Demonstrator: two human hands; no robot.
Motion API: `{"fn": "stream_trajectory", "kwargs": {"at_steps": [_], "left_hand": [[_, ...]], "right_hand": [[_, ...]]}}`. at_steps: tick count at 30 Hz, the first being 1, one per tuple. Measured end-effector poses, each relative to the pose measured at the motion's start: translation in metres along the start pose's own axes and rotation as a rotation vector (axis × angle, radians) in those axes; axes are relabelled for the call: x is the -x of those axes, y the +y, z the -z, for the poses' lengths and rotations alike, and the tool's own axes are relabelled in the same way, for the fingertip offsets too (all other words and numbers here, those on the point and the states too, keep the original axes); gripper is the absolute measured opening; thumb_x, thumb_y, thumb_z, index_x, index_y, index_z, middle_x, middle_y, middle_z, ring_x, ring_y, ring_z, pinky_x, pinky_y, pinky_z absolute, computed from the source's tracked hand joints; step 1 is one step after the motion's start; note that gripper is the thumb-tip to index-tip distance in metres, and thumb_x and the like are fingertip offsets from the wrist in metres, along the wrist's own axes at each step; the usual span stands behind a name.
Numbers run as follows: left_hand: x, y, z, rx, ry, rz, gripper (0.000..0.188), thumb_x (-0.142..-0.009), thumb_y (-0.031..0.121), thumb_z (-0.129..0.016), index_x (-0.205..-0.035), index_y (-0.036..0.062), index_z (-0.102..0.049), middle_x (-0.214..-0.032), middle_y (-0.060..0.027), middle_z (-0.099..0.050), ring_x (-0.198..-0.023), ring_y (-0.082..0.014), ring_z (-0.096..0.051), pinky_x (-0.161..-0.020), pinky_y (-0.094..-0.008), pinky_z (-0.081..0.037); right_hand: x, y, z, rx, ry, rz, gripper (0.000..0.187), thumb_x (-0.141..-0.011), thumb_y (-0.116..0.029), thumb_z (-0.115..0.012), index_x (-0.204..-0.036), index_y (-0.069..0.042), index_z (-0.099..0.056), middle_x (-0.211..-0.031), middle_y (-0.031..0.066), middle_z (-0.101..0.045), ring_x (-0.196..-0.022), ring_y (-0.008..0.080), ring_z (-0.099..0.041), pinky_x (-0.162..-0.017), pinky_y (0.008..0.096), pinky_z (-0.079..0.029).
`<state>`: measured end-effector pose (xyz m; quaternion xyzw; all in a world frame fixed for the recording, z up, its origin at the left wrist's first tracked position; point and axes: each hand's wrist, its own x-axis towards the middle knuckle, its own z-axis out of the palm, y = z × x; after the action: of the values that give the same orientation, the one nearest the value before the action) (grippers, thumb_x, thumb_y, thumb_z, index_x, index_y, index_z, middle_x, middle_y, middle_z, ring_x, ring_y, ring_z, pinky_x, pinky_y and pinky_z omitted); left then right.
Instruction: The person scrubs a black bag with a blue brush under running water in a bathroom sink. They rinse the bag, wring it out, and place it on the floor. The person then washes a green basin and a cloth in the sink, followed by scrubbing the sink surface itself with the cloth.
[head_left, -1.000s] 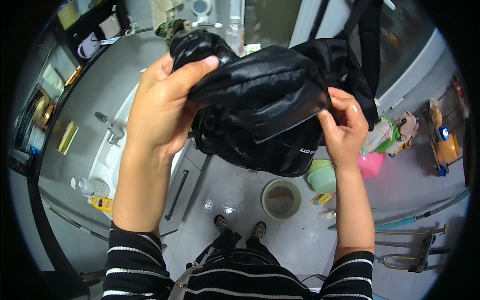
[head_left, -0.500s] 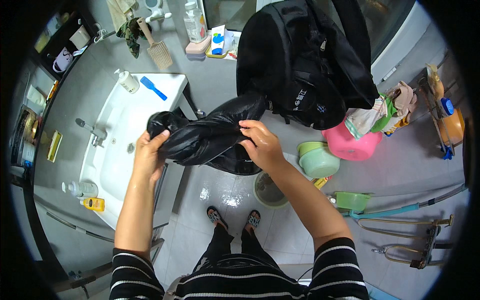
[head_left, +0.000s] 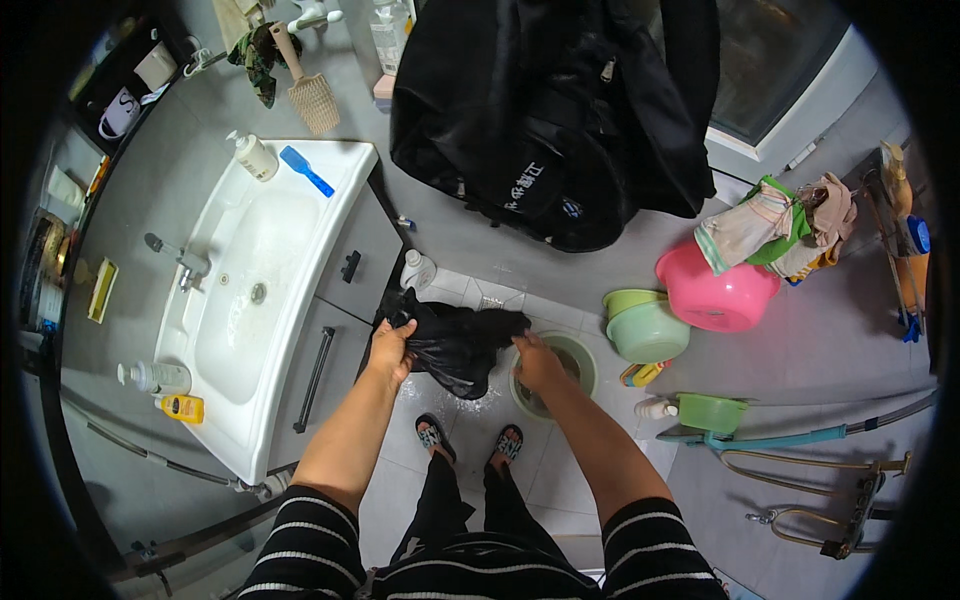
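Note:
A bunched black fabric item [head_left: 455, 345], dark and wet-looking, hangs between my hands above the tiled floor. Its exact kind does not show. Closed around its left end is my left hand [head_left: 390, 355], beside the sink cabinet. My right hand [head_left: 541, 364] pinches the right end, over the rim of a pale green bucket [head_left: 592, 378] standing on the floor. Above and beyond my hands hangs a large black backpack [head_left: 540, 110] in front of the window, apart from the fabric.
On the left is a white sink [head_left: 300, 290] with pump bottles and a blue brush [head_left: 306, 171]. A white bottle [head_left: 417, 270] stands beyond the fabric. To the right are a pink basin [head_left: 715, 290], green basins [head_left: 648, 330] and a folded metal rack [head_left: 850, 500].
Both hands have lowered the black fabric from beside the sink towards the floor and bucket. It hangs clear of the backpack now, and my left hand has moved right.

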<state>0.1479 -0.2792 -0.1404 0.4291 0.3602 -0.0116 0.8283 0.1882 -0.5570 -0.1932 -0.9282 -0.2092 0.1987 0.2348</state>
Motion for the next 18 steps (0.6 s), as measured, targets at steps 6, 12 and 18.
{"fn": "stream_trajectory", "kwargs": {"at_steps": [6,12,18], "left_hand": [[-0.012,-0.028,0.021,0.065,0.011,0.094,0.027,-0.086,-0.002,-0.059,-0.108,0.0135,-0.061,-0.099,-0.0043,-0.067,-0.087,-0.0227,-0.064,-0.074,-0.0375,-0.052],[-0.009,-0.011,0.036,-0.13,-0.141,0.139,0.025,-0.079,-0.01,-0.06,-0.1,0.003,-0.066,-0.094,-0.0082,-0.069,-0.084,-0.0207,-0.065,-0.078,-0.0327,-0.052],[0.002,0.032,0.014,-0.403,-0.33,0.092,0.032,-0.074,-0.015,-0.058,-0.101,-0.0009,-0.066,-0.09,-0.0048,-0.069,-0.081,-0.0165,-0.064,-0.078,-0.0281,-0.05]], "right_hand": [[0.025,0.041,-0.049,-0.148,-0.246,-0.146,0.057,-0.076,-0.033,-0.073,-0.123,-0.005,-0.057,-0.121,0.0199,-0.058,-0.111,0.0352,-0.056,-0.094,0.0401,-0.045],[0.037,0.034,-0.069,-0.397,-0.126,-0.205,0.053,-0.08,-0.036,-0.071,-0.118,-0.002,-0.059,-0.107,0.0168,-0.065,-0.097,0.0288,-0.064,-0.085,0.0383,-0.05],[0.01,-0.009,-0.046,-0.598,-0.045,-0.206,0.043,-0.083,-0.03,-0.07,-0.115,-0.002,-0.062,-0.105,0.0148,-0.067,-0.095,0.0227,-0.065,-0.084,0.033,-0.05]]}}
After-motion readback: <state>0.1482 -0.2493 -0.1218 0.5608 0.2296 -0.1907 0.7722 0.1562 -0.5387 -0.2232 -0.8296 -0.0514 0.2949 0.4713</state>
